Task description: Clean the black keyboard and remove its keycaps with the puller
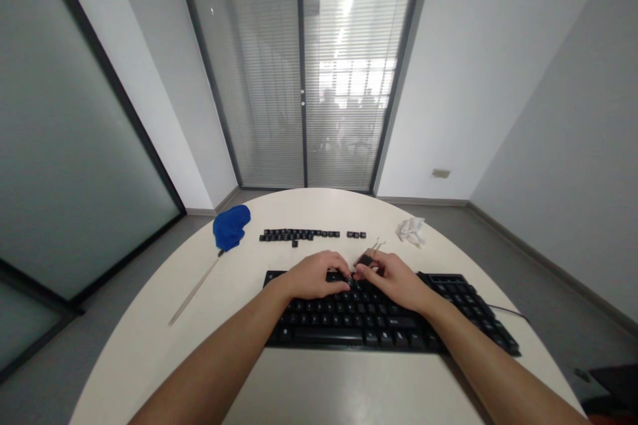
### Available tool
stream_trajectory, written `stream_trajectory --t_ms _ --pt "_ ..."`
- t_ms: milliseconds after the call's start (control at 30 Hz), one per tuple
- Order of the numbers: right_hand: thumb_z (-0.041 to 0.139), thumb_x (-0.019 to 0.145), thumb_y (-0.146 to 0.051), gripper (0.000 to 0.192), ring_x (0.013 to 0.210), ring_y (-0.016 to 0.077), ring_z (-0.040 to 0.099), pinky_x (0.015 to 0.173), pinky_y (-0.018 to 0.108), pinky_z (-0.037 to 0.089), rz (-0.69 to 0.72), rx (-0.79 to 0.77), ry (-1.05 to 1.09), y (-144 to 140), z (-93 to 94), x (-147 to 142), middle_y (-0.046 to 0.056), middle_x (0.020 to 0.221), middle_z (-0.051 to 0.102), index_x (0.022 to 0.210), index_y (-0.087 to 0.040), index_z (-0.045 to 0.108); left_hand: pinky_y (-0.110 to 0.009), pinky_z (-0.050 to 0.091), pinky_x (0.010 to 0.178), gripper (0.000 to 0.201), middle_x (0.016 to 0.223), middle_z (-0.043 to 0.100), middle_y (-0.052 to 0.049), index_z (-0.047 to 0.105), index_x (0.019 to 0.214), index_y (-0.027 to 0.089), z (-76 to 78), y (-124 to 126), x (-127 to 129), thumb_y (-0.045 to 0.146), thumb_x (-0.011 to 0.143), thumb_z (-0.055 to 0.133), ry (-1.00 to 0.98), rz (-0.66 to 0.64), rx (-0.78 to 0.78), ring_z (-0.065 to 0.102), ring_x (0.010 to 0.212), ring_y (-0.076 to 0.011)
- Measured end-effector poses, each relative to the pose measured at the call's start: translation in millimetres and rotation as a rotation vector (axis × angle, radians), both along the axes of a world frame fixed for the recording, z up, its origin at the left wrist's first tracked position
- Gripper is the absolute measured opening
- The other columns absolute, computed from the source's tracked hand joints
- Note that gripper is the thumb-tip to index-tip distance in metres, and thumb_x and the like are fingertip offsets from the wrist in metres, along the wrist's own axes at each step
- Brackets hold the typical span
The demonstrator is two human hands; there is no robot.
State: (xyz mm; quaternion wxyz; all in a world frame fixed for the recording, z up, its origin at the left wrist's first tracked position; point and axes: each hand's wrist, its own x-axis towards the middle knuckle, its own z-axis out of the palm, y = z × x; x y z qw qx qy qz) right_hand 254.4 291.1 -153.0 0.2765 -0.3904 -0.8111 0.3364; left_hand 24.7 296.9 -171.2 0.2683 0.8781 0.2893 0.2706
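A black keyboard [329, 335] lies on the table under both of my hands. My left hand [316, 275] rests over its upper rows, thumb and fingertips drawn together; whatever is between them is too small and dark to make out. Close beside it, my right hand [393, 279] grips a keycap puller [366, 259] with a dark handle, its thin wire ends pointing away from me. The fingertips of the two hands nearly meet above the upper keys. Beyond the keyboard, several loose black keycaps [286, 234] are laid out in rows, with a smaller group of 3 keycaps [355, 235] to their right.
At the left of the round white table [239, 378] lies a blue cloth [231, 227] beside a thin stick [197, 289]. A crumpled white tissue [411, 231] sits at the back right. The keyboard's cable [508, 311] runs off toward the right edge.
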Motion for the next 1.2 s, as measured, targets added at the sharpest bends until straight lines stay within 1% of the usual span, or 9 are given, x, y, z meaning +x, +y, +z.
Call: stream_trajectory --t_ms 167,433,533,700,800,900,1000,1100,1200 --pt "0.05 0.095 -0.046 0.033 0.071 0.0191 0.066 0.066 0.028 0.047 -0.034 0.038 -0.031 0 -1.3 -1 0.004 0.078 0.074 0.088 -0.018 0.067 -0.028 0.046 0.088 0.02 0.099 0.069 -0.003 0.067 0.098 0.019 -0.5 0 0 0.027 0.08 0.073 0.023 0.084 -0.039 0.062 0.095 -0.0177" --pt "0.05 0.095 -0.048 0.034 0.08 0.0217 0.069 0.074 0.031 0.05 -0.032 -0.01 0.034 4 -9.4 -1 0.005 0.084 0.075 0.09 -0.018 0.064 -0.027 0.046 0.086 0.026 0.099 0.069 -0.002 0.068 0.1 0.02 -1.8 0 1 0.033 0.078 0.077 0.036 0.122 -0.015 0.062 0.093 -0.0174" --pt "0.049 0.095 -0.05 0.036 0.082 0.0223 0.069 0.076 0.032 0.051 -0.031 -0.027 0.042 5 -11.5 -1 0.006 0.086 0.075 0.092 -0.018 0.064 -0.028 0.046 0.087 0.026 0.1 0.068 -0.002 0.068 0.099 0.021 0.4 -1 2 0.034 0.079 0.076 0.051 0.131 -0.014 0.062 0.095 -0.018" --pt "0.048 0.096 -0.051 0.036 0.085 0.022 0.069 0.08 0.033 0.051 -0.021 -0.026 0.076 7 -10.8 -1 0.006 0.089 0.074 0.095 -0.019 0.063 -0.027 0.047 0.083 0.038 0.1 0.065 -0.002 0.06 0.111 0.02 7.1 -6 4 0.03 0.079 0.076 0.05 0.171 0.049 0.061 0.092 -0.0176" --pt "0.047 0.096 -0.051 0.036 0.087 0.021 0.069 0.085 0.033 0.051 0.0 -0.025 0.121 8 -9.8 0 0.006 0.091 0.073 0.099 -0.018 0.062 -0.028 0.047 0.085 0.029 0.1 0.064 -0.002 0.061 0.109 0.021 10.2 -8 5 0.028 0.083 0.071 0.077 0.157 0.112 0.06 0.093 -0.0173" --pt "0.047 0.095 -0.052 0.038 0.086 0.0207 0.069 0.084 0.034 0.052 -0.017 -0.028 0.138 9 -10.3 0 0.006 0.091 0.073 0.107 -0.018 0.06 -0.03 0.045 0.093 0.02 0.106 0.064 -0.003 0.064 0.108 0.023 11.4 -8 6 0.028 0.088 0.066 0.099 0.121 0.166 0.059 0.101 -0.0182" --pt "0.049 0.095 -0.052 0.039 0.088 0.0208 0.068 0.084 0.034 0.052 -0.049 -0.025 0.15 8 -11.4 0 0.006 0.091 0.073 0.108 -0.017 0.059 -0.031 0.044 0.096 0.019 0.108 0.064 -0.004 0.066 0.11 0.025 11.5 -8 6 0.03 0.092 0.061 0.129 0.125 0.229 0.058 0.105 -0.0188" --pt "0.049 0.095 -0.052 0.039 0.088 0.0205 0.069 0.083 0.034 0.052 -0.058 -0.02 0.143 7 -11.5 0 0.006 0.092 0.073 0.108 -0.017 0.06 -0.029 0.045 0.092 0.019 0.106 0.064 -0.004 0.068 0.109 0.025 11.9 -7 5 0.031 0.093 0.06 0.153 0.139 0.278 0.059 0.102 -0.0185" --pt "0.049 0.095 -0.052 0.039 0.084 0.0208 0.07 0.08 0.033 0.053 -0.064 -0.009 0.111 7 -10.9 -1 0.006 0.09 0.074 0.11 -0.018 0.06 -0.029 0.046 0.091 0.019 0.106 0.065 -0.004 0.068 0.108 0.024 12.5 -7 5 0.032 0.094 0.058 0.178 0.111 0.304 0.059 0.101 -0.0184"
